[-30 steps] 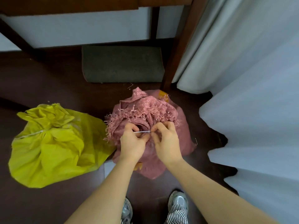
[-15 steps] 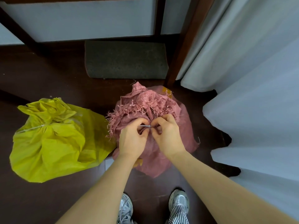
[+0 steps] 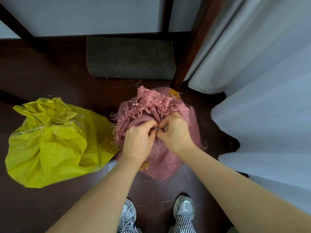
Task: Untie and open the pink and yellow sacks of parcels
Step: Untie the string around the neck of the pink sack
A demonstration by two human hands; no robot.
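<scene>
A pink woven sack with a frayed, gathered neck stands on the dark floor in front of me. Both hands are at its neck. My left hand and my right hand meet fingertip to fingertip and pinch a thin white tie there; most of the tie is hidden by the fingers. To the left lies a yellow sack, its neck bunched and bound with a white string. Neither hand touches the yellow sack.
A dark grey mat lies on the floor behind the pink sack. A wooden post rises at the right of it. White curtains hang close on the right. My shoes stand just below the sack.
My hands have closed together: the short stretch of white tie seen between them a second ago is now almost hidden. The view has tipped slightly closer over the pink sack.
</scene>
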